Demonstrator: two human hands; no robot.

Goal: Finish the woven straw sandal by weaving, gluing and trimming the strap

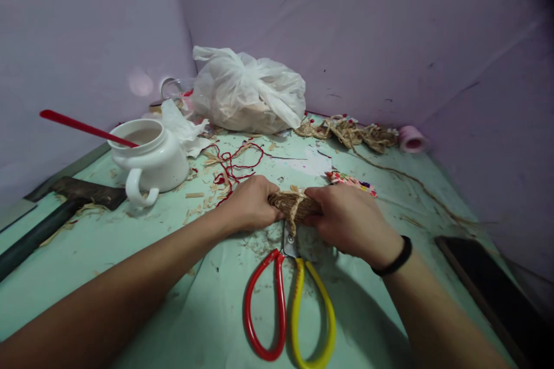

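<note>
My left hand (250, 203) and my right hand (346, 219) are both closed around the two ends of a small bundle of dry straw (293, 203) tied at its middle, held just above the pale green table (130, 277). A black band sits on my right wrist. Right below the bundle lie scissors (289, 300) with one red and one yellow loop handle, blades pointing toward the bundle.
A white pot (149, 158) with a red stick in it stands at left, near a dark hatchet (60, 210). Red thread (234, 167), a white plastic bag (249, 89), straw scraps (350, 132), a pink roll (411, 138) and a dark flat object (493, 294) lie around.
</note>
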